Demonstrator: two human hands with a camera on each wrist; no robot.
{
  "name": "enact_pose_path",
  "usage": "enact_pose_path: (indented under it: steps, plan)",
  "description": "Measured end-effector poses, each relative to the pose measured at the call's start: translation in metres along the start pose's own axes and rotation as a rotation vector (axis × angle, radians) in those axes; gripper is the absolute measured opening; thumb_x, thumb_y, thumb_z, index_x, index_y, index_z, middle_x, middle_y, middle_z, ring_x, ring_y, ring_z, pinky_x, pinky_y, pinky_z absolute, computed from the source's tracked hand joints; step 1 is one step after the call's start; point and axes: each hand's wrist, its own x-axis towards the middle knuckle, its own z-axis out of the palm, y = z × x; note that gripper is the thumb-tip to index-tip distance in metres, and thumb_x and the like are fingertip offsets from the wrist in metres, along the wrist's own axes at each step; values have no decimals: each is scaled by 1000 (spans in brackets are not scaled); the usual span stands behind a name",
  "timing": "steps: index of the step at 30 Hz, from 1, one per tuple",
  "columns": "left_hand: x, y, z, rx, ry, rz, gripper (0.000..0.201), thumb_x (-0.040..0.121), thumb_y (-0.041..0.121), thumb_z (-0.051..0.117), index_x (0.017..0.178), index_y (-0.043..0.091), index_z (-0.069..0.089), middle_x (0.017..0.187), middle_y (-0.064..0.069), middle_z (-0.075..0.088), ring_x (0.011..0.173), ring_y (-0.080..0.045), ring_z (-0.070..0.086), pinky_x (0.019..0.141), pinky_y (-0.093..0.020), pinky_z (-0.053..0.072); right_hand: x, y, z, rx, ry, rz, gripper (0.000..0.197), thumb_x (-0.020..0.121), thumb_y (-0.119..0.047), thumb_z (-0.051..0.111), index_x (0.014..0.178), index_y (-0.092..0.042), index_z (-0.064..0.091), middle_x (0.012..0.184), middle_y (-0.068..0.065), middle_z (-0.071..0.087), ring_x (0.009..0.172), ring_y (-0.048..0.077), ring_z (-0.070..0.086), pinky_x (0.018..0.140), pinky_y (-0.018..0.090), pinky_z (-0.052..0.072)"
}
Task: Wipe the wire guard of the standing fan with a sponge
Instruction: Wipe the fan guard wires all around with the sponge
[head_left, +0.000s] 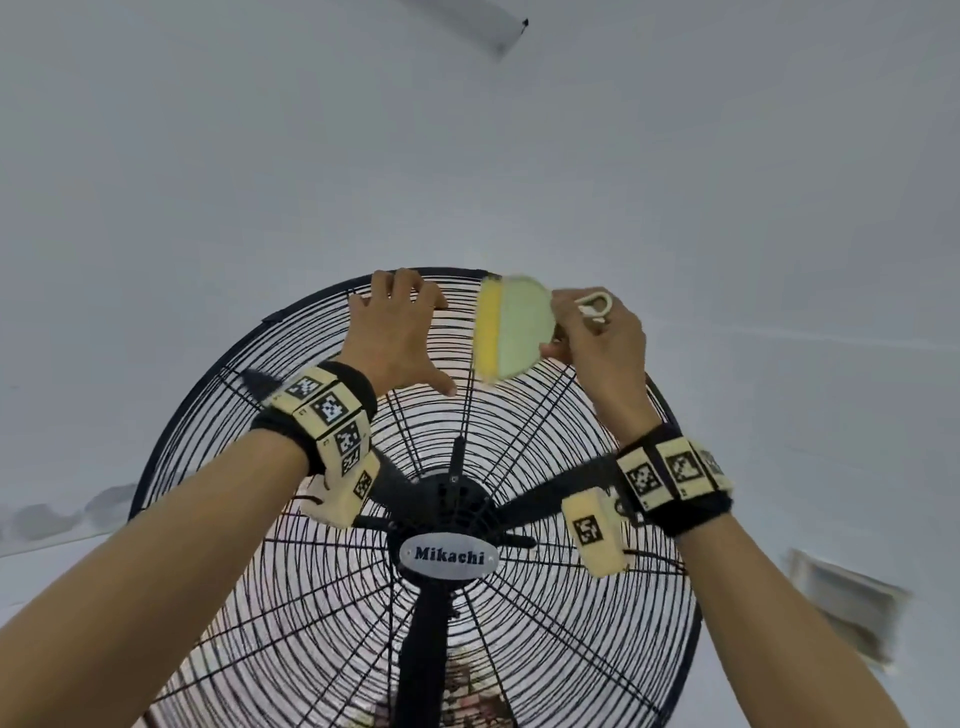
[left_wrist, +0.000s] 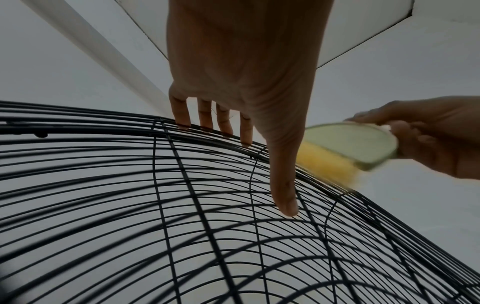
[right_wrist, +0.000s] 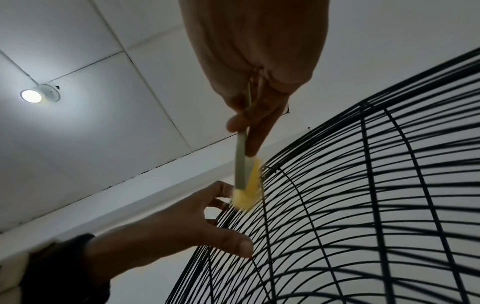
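- Black round wire guard (head_left: 332, 597) of the standing fan: faces the person, with an oval silver "Mikachi" badge (head_left: 449, 556) at its hub; the top rim is where both hands work.
- Yellow sponge on a pale green flat backing with a white loop handle (head_left: 511, 327): held against the guard's upper edge, just right of the top centre; the yellow face touches the wires, blurred.
- Right hand (head_left: 597, 343): fingers curled round the handle end, thumb and forefinger pinching the green backing.
- Left hand (head_left: 400, 332): fingers spread and fairly straight, tips resting on the outer wires at the rim, thumb (left_wrist: 284, 185) extended onto the grille lower down; it holds nothing and seems to steady the guard.
- Risk, judged: the soft foam may snag on wire crossings and tear if pushed hard.
- Risk, judged: the sponge sits just beside the left thumb, so a leftward stroke could knock the bracing hand.
- Risk, judged: pressure near the top may tilt the fan if the brace slips.
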Motion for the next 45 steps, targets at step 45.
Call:
enact_pose_path:
  steps: [45]
  plan:
    - [-5, -1, -2, -30, -3, -10, 110, 52, 65, 94, 142, 25, 46, 150, -7, 36, 143, -34, 28, 110, -60, 34, -53, 24, -24, -418, -253, -57, 37, 87, -10, 76, 124, -18, 75, 104, 1, 78, 79, 6, 75, 75, 23, 63]
